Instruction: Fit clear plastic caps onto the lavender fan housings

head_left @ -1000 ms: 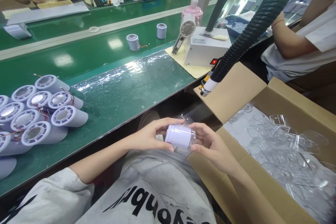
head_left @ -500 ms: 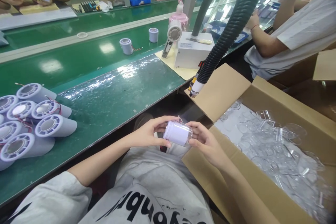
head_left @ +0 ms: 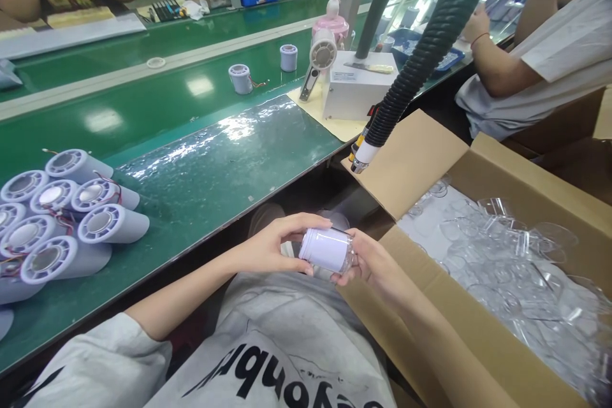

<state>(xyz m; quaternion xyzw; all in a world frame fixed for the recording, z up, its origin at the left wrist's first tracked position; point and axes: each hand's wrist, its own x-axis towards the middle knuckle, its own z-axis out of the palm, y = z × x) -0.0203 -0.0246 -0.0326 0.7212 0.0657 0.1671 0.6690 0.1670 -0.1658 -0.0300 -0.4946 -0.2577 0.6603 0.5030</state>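
along a green workbench [head_left: 268, 140] streaked with glare, a seat on the far right is taken by a co-worker in a white top [head_left: 568, 44]. one end of a lilac cylinder [head_left: 324, 248] is pinched between the thumb and fingers of the left hand [head_left: 270, 245]; at the other end, a clear cover [head_left: 349, 260] is clasped by the curled fingers of the right hand [head_left: 375, 261]. the cylinder is held tilted slightly, just off the bench edge. cylinder and cover are best kept in line, with the grip kept light so that the thin plastic is not marked or bent. nearby, clear plastic pieces [head_left: 521, 268] are held in a cardboard box [head_left: 535, 182], and on the bench's left similar cylinders [head_left: 115, 224] are piled. half a second earlier, the right thumb was laid across the front and a white plug was seen above the cylinder; now the right hand is rolled over and the plug is hidden.
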